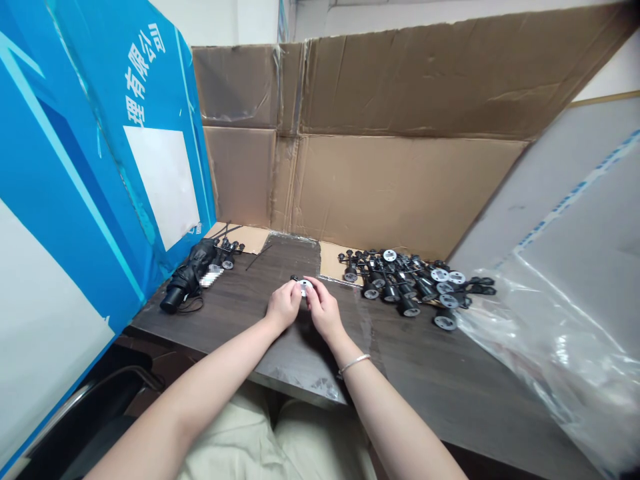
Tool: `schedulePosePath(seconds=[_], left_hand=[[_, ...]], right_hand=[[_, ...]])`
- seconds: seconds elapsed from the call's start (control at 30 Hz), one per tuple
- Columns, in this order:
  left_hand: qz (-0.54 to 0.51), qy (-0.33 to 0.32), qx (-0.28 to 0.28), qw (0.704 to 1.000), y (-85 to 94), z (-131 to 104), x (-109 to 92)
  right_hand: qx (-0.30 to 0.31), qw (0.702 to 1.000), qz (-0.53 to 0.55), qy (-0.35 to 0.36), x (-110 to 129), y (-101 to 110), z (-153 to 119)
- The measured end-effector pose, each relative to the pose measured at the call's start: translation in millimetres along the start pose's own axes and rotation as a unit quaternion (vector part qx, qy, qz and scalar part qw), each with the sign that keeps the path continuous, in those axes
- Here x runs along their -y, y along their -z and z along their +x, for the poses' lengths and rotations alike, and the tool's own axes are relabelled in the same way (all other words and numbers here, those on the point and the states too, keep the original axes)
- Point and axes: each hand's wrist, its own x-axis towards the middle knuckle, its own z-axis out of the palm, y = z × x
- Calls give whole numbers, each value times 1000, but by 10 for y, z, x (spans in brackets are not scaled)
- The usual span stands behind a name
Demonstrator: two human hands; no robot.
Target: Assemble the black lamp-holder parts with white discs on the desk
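Observation:
Between my two hands, over the middle of the table, is a small black part with a round white end (pixel 304 287). The white disc faces up and shows a dark slot. My left hand (pixel 284 305) is closed on its left side, and my right hand (pixel 323 307) grips it from the right. The fingers hide most of its black body. To the right lies a pile of similar black parts (pixel 400 277), several with round white or grey ends showing.
A folded black umbrella (pixel 193 270) lies at the left beside a few black parts (pixel 227 253). Cardboard (pixel 400 193) walls the back, and a blue printed panel (pixel 95 153) stands left. Clear plastic sheeting (pixel 540 360) covers the right side of the dark table (pixel 430 380).

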Motion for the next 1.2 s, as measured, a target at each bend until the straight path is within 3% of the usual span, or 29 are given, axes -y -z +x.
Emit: schedulePosePath(seconds=[0.53, 0.8, 1.0, 1.2], left_hand=[[-14, -17, 2, 1000, 3, 31, 27], [-90, -27, -4, 996, 18, 13, 50], [-87, -13, 14, 996, 43, 18, 33], [-67, -40, 41, 996, 80, 20, 57]], right_hand=[[-9, 999, 21, -25, -27, -23, 9], [41, 975, 191, -108, -49, -10, 55], [79, 958, 232, -148, -15, 81, 74], [112, 947, 250, -168, 44, 132, 70]])
